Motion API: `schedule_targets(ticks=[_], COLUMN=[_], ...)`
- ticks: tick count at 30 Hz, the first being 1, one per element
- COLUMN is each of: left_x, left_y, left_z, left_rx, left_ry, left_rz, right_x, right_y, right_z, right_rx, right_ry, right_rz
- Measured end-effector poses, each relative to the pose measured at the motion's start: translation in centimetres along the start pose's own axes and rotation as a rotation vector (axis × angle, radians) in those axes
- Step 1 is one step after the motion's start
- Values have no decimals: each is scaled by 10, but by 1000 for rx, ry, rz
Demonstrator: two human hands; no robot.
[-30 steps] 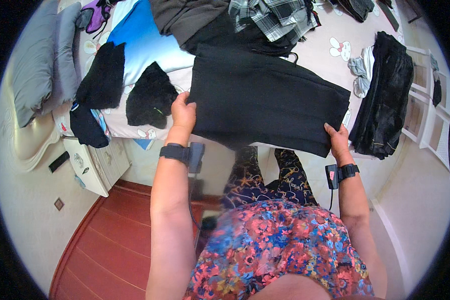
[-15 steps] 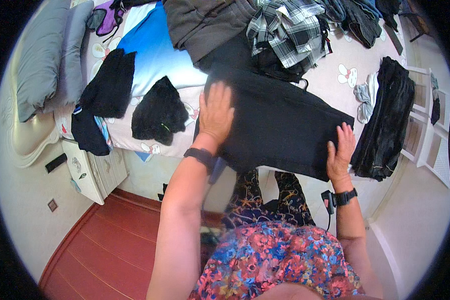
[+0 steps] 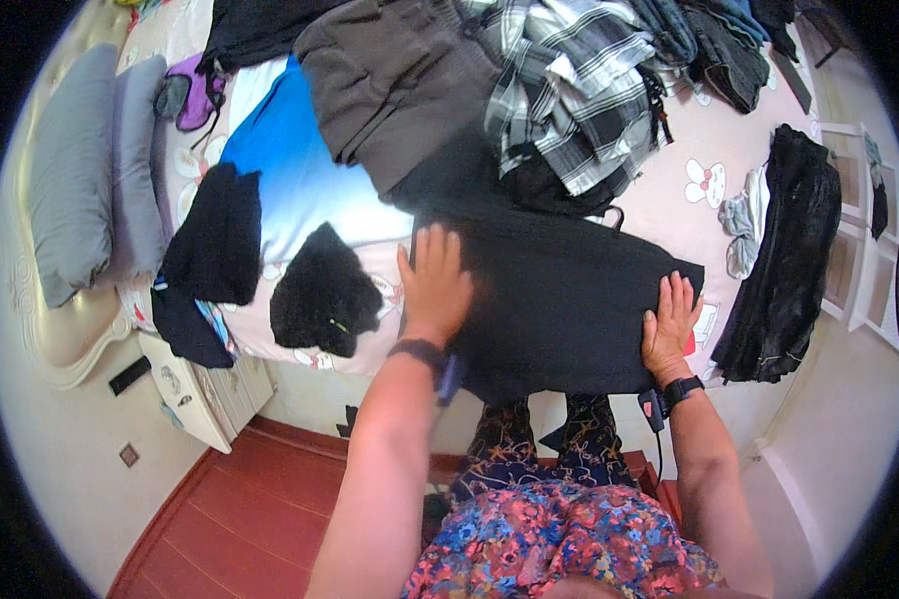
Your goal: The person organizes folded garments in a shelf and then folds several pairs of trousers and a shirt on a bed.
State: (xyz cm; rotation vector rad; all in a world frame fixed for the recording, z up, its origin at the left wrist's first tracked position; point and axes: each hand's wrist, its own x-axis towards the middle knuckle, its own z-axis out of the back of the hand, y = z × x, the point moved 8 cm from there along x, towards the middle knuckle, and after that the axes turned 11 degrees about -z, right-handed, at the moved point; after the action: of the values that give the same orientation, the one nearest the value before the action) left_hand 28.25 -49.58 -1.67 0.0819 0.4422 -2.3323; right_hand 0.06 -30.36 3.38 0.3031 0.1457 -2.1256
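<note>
Spread in front of me near the bed's edge is a flat black garment (image 3: 559,309), perhaps folded trousers; its exact kind is hard to tell. My left hand (image 3: 437,280) lies on its left end, palm down with the fingers apart. On its right end rests my right hand (image 3: 673,324), fingers stretched out flat. Neither hand grips the cloth. Just beyond the garment lie a dark grey garment (image 3: 395,75) and a black-and-white plaid shirt (image 3: 579,95). To the left of my left hand is a fuzzy black piece of clothing (image 3: 325,295).
A long black folded garment (image 3: 784,255) and grey-white socks (image 3: 739,235) lie on the right of the bed (image 3: 704,150). Grey pillows (image 3: 75,180) stand at the left by the headboard. Below them is a white bedside cabinet (image 3: 205,394). A white rack (image 3: 849,240) stands at far right.
The bed and clothes sit lower in the view. My left hand has shifted slightly on the black garment, and my right hand now lies flatter on its right end.
</note>
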Motion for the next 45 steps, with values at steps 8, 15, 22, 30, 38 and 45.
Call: schedule_targets(ticks=[8,15,22,30,38,45], left_x=[1,-1,4,-4,7,-3], left_y=[2,4,5,7,9,13], left_z=[4,2,0,0,-9,-11], left_rx=[-44,-25,-23,16,10,-109], left_ry=[78,110,106,48,273,183], left_rz=[20,33,42,17,93,77], right_x=[0,-5,-2,-3,-4,-2], right_y=[1,-3,-6,-4,-8,-3], right_z=[0,-11,-9,-13,-19,-20], right_rx=[63,75,118,145,94,10], right_ry=[23,54,20,18,50,60], right_rz=[-1,-7,13,28,-47,0])
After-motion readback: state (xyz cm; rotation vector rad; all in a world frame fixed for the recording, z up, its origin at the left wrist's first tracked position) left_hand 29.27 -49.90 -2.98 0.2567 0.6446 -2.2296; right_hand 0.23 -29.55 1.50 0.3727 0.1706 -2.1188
